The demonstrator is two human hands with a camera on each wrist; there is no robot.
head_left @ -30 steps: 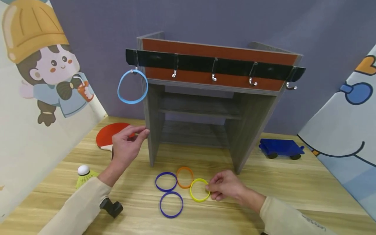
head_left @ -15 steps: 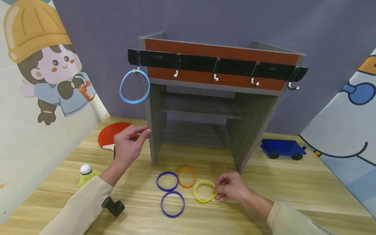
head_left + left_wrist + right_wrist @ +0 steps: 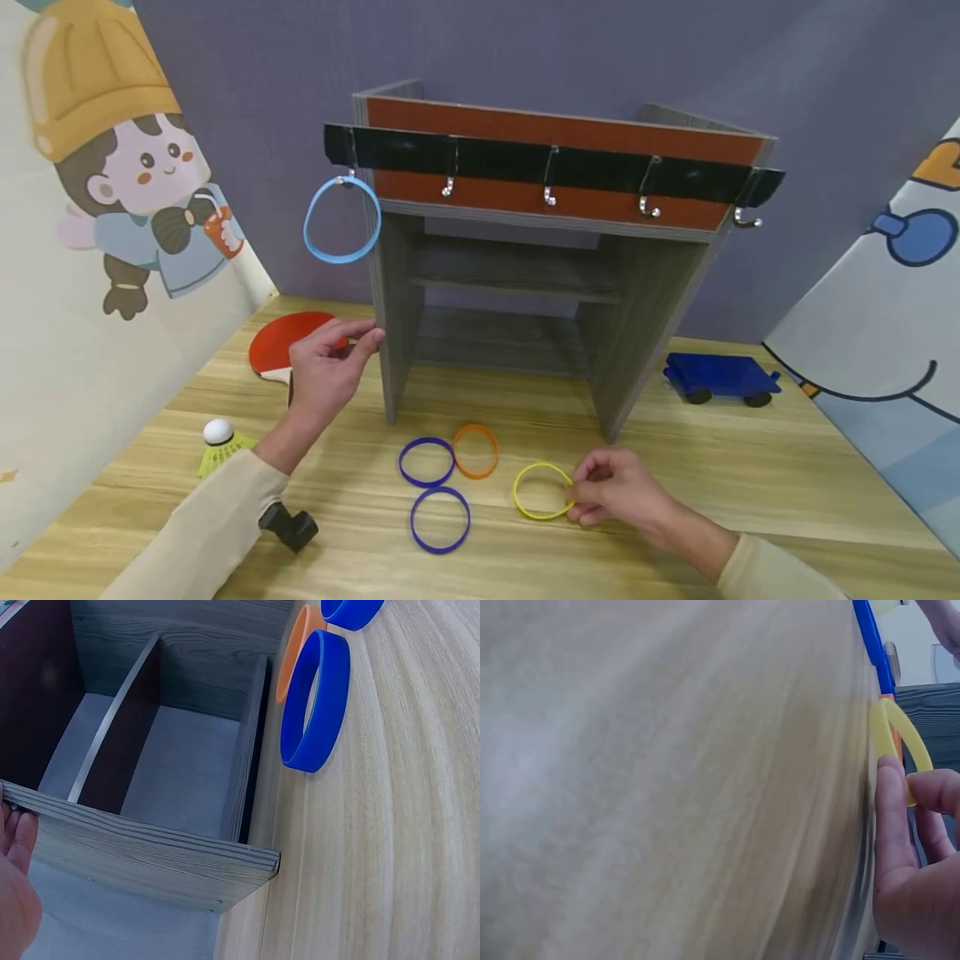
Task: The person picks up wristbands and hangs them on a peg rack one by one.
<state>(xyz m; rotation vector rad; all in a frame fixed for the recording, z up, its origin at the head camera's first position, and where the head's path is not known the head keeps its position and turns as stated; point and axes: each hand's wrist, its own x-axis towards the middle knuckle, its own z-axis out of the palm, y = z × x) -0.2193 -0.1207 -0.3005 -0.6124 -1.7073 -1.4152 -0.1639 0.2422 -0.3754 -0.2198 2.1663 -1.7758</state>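
Near the front of the desk (image 3: pixel 360 575): one dark-blue band (image 3: pixel 441 551), lying flat and touching a second blue band (image 3: pixel 424 482) just behind. To the right, well apart from the pair: the right hand (image 3: pixel 618 492), fingers narrow, pinching the right edge of a yellow band (image 3: pixel 534 516); impossible to tell whether raised off the desk or touching it. Beside the second blue band and touching it: an orange band (image 3: pixel 475 476), also on the desk. Far over to the left: a yellow shuttlecock (image 3: pixel 220 448), white tip up. Farther back: the left hand (image 3: pixel 327 367), fingers narrow, holding the left front edge of a grey shelf unit (image 3: pixel 645 317), with a red paddle (image 3: pixel 281 342) partly hidden behind. Right of the unit, on the desk: a blue cart (image 3: pixel 722 375) with black wheels. Across the unit's upper front: a black strip (image 3: pixel 502 154) with five silver hooks (image 3: pixel 550 198), and on the leftmost, a hanging light-blue band (image 3: pixel 341 259). Behind everything: a purple-grey wall (image 3: pixel 495 50).
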